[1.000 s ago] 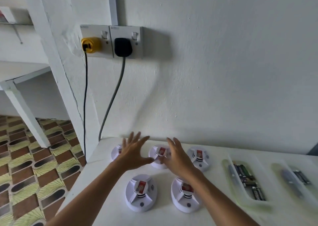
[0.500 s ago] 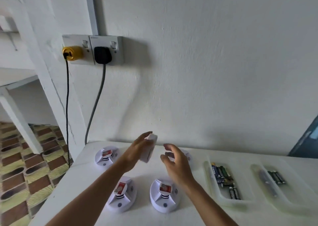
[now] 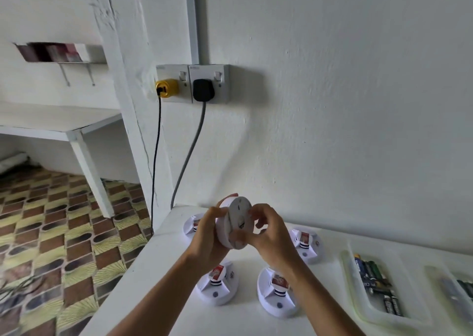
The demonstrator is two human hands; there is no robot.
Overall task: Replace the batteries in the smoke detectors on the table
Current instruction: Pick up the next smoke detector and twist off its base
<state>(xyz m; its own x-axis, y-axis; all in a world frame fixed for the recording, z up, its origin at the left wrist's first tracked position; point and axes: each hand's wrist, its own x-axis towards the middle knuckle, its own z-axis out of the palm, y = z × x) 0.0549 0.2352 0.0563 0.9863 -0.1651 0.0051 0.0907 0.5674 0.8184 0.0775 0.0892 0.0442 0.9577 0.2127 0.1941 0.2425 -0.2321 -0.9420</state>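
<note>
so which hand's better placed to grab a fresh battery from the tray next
Right. The left hand grips the raised smoke detector by its rim, while the right hand only has fingers on its face, and the battery tray lies on its side.

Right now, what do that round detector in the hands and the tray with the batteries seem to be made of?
Held detector: looks like white moulded plastic with a smooth matt finish; thin seams ring its rim. The left hand and right hand both grip it.
Battery tray: probably clear, faintly green plastic; the white table shows through its glossy wall.
</note>
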